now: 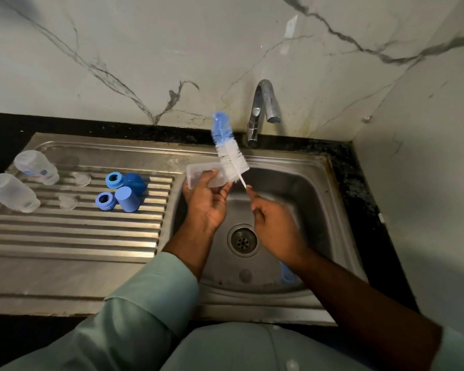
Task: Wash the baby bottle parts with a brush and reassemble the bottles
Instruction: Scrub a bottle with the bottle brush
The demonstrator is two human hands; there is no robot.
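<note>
Clear plastic bottle (pixel 204 174) lay gripped sideways in left hand (pixel 205 202) over steel sink (pixel 300 194), mouth toward blue-white bristle brush (pixel 229 151), whose wire stem right hand (pixel 276 226) pinched, probably for insertion.

The brush (pixel 228 148), above the right hand (pixel 276 226), has bristles blue at the tip and white below. Left of the left hand (pixel 206 202), two rings (pixel 114 180) are blue and two caps (pixel 127 199) are blue, one darker; the bottles (pixel 36 167) are clear, faintly frosted. The ridged drainboard (pixel 73 231) is steel grey. The wall (pixel 145 54) is white marble, grey-veined. The sleeves (pixel 145 303) are pale green.
</note>
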